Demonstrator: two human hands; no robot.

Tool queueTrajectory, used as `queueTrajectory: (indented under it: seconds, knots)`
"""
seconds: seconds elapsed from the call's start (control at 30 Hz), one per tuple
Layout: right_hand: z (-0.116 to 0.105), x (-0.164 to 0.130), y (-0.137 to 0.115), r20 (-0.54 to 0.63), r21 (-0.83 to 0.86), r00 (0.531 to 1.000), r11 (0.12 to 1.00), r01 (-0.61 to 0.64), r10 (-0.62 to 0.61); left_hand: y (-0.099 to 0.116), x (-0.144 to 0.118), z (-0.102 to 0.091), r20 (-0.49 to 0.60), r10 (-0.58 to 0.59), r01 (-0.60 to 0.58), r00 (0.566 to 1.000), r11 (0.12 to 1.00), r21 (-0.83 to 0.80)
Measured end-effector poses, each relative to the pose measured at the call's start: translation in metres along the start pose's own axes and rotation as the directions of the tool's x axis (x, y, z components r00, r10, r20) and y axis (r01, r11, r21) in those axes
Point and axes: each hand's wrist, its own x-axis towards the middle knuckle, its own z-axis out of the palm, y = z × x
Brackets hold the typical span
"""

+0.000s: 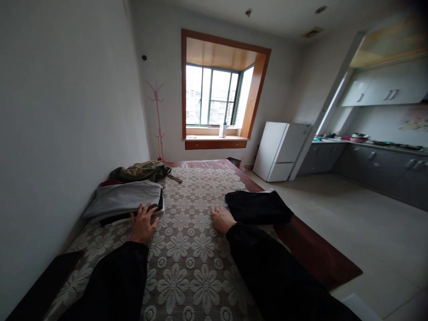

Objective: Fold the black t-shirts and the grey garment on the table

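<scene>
On the beige lace cloth with raised flowers point(192, 267), your left hand point(144, 225) lies spread over a corner of the folded grey fabric pile point(125, 198), at the cloth's left; your right hand point(223, 219) is beside the folded black fabric pile point(259, 206), at its right, grip unclear. A crumpled olive-green fabric bundle point(142, 171) sits far left; beyond, right, the white two-door refrigerator point(279, 149) bears an unreadably small marking point(305, 127).

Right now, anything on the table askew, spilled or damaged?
Only mildly: the khaki bundle at far left lies rumpled, a strap-like end trailing onto the floral cloth, while the gray stack and black stack look neatly folded. No spill or damage visible.
</scene>
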Motion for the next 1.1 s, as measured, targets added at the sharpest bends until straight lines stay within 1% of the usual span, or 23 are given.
queueTrajectory:
  seconds: [0.1, 0.17, 0.2, 0.27, 0.33, 0.37, 0.43, 0.5, 0.57, 0.63, 0.7, 0.77, 0.83, 0.9, 0.93, 0.97, 1.0, 1.03, 1.07, 1.1]
  knots:
    - [-0.001, 0.008, -0.025, 0.006, -0.004, 0.998, 0.998, -0.063, 0.063, 0.001, 0.000, 0.000, 0.012, 0.002, -0.002, 1.000, 1.000, -0.010]
    - [0.002, 0.008, -0.042, -0.024, 0.015, 0.996, 0.996, -0.084, 0.084, 0.001, 0.000, 0.001, 0.017, 0.004, -0.004, 1.000, 1.000, 0.001]
    - [0.004, 0.007, -0.048, -0.051, 0.049, 0.997, 0.997, -0.051, 0.053, 0.000, 0.000, 0.003, 0.018, 0.004, -0.004, 1.000, 1.000, 0.016]
    - [0.008, 0.003, -0.057, -0.117, 0.158, 0.991, 0.984, 0.079, -0.061, -0.003, 0.000, 0.006, 0.018, -0.009, 0.008, 1.000, 0.998, 0.061]
    - [0.012, -0.001, -0.060, -0.168, 0.274, 0.973, 0.941, 0.197, -0.155, -0.006, 0.001, 0.009, 0.014, -0.028, 0.026, 1.000, 0.994, 0.105]
    - [0.014, -0.002, -0.060, -0.177, 0.318, 0.970, 0.923, 0.216, -0.166, -0.007, 0.002, 0.010, 0.009, -0.033, 0.032, 0.999, 0.993, 0.115]
    - [0.015, -0.002, -0.057, -0.180, 0.381, 0.971, 0.899, 0.214, -0.155, -0.008, 0.003, 0.011, -0.008, -0.033, 0.034, 0.999, 0.995, 0.095]
    - [0.016, -0.001, -0.055, -0.189, 0.418, 0.970, 0.881, 0.223, -0.155, -0.008, 0.006, 0.009, -0.047, -0.042, 0.044, 0.998, 0.999, 0.026]
    - [0.017, 0.000, -0.055, -0.208, 0.440, 0.964, 0.864, 0.244, -0.166, -0.005, 0.008, 0.002, -0.105, -0.064, 0.057, 0.992, 0.996, -0.063]
    - [0.017, 0.000, -0.055, -0.228, 0.455, 0.958, 0.851, 0.263, -0.175, -0.002, 0.008, -0.009, -0.178, -0.076, 0.050, 0.981, 0.988, -0.146]
    - [0.018, -0.001, -0.055, -0.247, 0.469, 0.953, 0.839, 0.275, -0.174, 0.001, 0.007, -0.023, -0.269, -0.075, 0.019, 0.960, 0.978, -0.206]
    - [0.018, -0.001, -0.056, -0.264, 0.488, 0.950, 0.827, 0.280, -0.167, 0.007, 0.005, -0.039, -0.378, -0.056, -0.038, 0.924, 0.971, -0.236]
    - [0.018, -0.001, -0.057, -0.285, 0.515, 0.943, 0.802, 0.303, -0.174, 0.014, 0.002, -0.053, -0.478, 0.017, -0.139, 0.878, 0.965, -0.222]
    - [0.018, -0.001, -0.058, -0.315, 0.543, 0.919, 0.749, 0.379, -0.237, 0.025, -0.001, -0.063, -0.552, 0.162, -0.295, 0.818, 0.942, -0.161]
    - [0.018, -0.001, -0.058, -0.334, 0.553, 0.897, 0.711, 0.435, -0.289, 0.031, -0.003, -0.064, -0.567, 0.259, -0.388, 0.782, 0.914, -0.117]
    - [0.018, -0.001, -0.059, -0.355, 0.556, 0.869, 0.670, 0.492, -0.344, 0.038, -0.006, -0.064, -0.560, 0.368, -0.485, 0.742, 0.872, -0.071]
    - [0.018, 0.000, -0.060, -0.376, 0.554, 0.840, 0.632, 0.543, -0.392, 0.045, -0.010, -0.061, -0.530, 0.478, -0.579, 0.701, 0.815, -0.031]
    - [0.019, 0.001, -0.060, -0.397, 0.548, 0.813, 0.601, 0.583, -0.426, 0.053, -0.014, -0.057, -0.475, 0.582, -0.664, 0.660, 0.748, -0.006]
    - [0.020, 0.001, -0.061, -0.416, 0.540, 0.791, 0.578, 0.612, -0.448, 0.061, -0.019, -0.050, -0.398, 0.675, -0.736, 0.622, 0.677, -0.001]
    - [0.021, 0.002, -0.061, -0.434, 0.533, 0.774, 0.562, 0.633, -0.460, 0.067, -0.024, -0.042, -0.312, 0.744, -0.787, 0.591, 0.617, -0.019]
